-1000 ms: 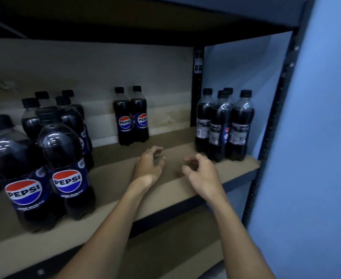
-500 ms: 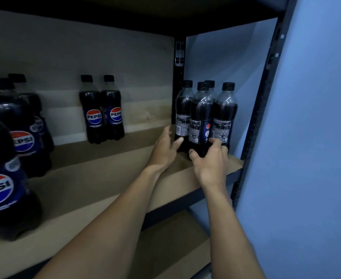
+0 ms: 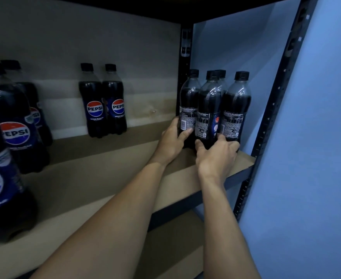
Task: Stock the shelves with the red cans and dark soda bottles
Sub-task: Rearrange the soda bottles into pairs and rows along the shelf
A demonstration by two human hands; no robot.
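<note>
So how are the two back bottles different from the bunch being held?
The pair of bottles shows its Pepsi logos; the bunch of bottles shows mostly back labels. The pair stands untouched at the back; the left hand and right hand grip the bunch. Both: dark soda, black caps.

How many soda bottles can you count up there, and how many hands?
Dark soda bottles: 9 (right cluster 4, middle pair 2, left group 3)
Hands: 2 (left hand, right hand)
Total: 11
</note>
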